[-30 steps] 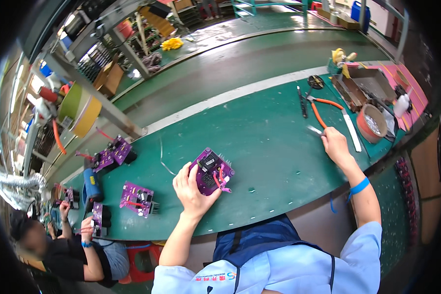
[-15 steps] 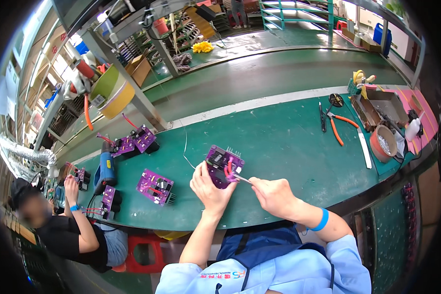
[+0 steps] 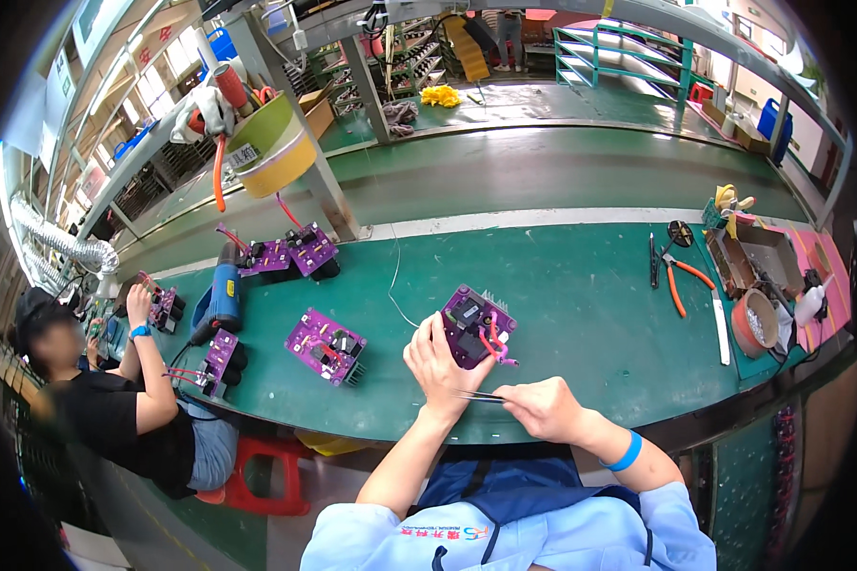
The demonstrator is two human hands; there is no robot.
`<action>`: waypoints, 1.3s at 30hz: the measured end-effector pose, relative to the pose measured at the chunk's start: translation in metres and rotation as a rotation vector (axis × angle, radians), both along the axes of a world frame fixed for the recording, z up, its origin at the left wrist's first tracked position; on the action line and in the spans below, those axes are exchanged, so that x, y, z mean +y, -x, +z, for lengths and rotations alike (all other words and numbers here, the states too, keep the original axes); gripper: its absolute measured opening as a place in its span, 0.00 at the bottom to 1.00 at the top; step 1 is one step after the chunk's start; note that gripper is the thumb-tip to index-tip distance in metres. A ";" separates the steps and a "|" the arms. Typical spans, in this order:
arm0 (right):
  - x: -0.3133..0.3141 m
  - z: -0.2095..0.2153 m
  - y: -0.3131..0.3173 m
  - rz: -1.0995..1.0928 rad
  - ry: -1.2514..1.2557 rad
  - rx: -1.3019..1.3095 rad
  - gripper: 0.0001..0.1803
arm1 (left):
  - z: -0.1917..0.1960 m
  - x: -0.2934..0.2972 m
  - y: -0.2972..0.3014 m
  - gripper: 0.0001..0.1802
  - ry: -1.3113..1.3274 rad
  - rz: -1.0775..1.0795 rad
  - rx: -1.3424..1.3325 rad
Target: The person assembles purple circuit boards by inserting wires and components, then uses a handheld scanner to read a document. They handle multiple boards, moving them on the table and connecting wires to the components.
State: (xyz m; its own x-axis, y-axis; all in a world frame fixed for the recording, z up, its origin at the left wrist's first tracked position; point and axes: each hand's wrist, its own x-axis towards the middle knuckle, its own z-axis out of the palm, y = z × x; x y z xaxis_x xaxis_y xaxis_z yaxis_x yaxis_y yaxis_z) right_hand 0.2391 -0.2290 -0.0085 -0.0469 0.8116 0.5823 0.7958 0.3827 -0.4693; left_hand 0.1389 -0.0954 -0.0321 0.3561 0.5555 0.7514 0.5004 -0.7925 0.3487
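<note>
A purple circuit board with black components, a finned heatsink and thick red and pink wires lies at the middle of the green bench. My left hand grips its near left edge, thumb along the near side. In my right hand, a pair of metal tweezers is pinched, its tips pointing left in front of my left wrist. The tips are apart from the red wires. A second purple board with a heatsink rests to the left, touched by neither hand.
More purple boards lie at the left, around a blue heat gun. At the right are orange-handled pliers, a white strip and a round container. A co-worker sits at the far left.
The tweezers have come away from the red wires, drawn back toward me. My view has shifted, so the bench sits differently in the picture. My left hand still grips the board.
</note>
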 end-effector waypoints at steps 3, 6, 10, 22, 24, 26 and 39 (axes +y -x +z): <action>-0.019 0.003 -0.020 -0.056 0.029 -0.031 0.09 | 0.000 0.003 0.002 0.53 0.003 -0.045 -0.001; -0.044 0.004 -0.057 -0.355 -0.027 -0.003 0.07 | 0.004 0.010 0.005 0.51 0.041 -0.134 0.031; -0.091 -0.017 -0.117 -0.836 0.097 -0.221 0.04 | 0.016 0.027 -0.002 0.45 0.091 -0.295 0.124; 0.026 0.022 -0.080 -0.092 0.202 0.326 0.12 | 0.024 0.055 -0.037 0.45 0.064 -0.694 0.619; 0.043 0.008 -0.087 -0.013 0.159 0.408 0.10 | 0.021 0.052 -0.038 0.44 0.057 -0.673 0.603; 0.049 0.005 -0.090 0.042 0.210 0.570 0.07 | 0.018 0.052 -0.039 0.44 0.037 -0.663 0.586; 0.057 -0.003 -0.070 -0.030 0.107 0.784 0.09 | 0.016 0.051 -0.040 0.43 0.035 -0.656 0.567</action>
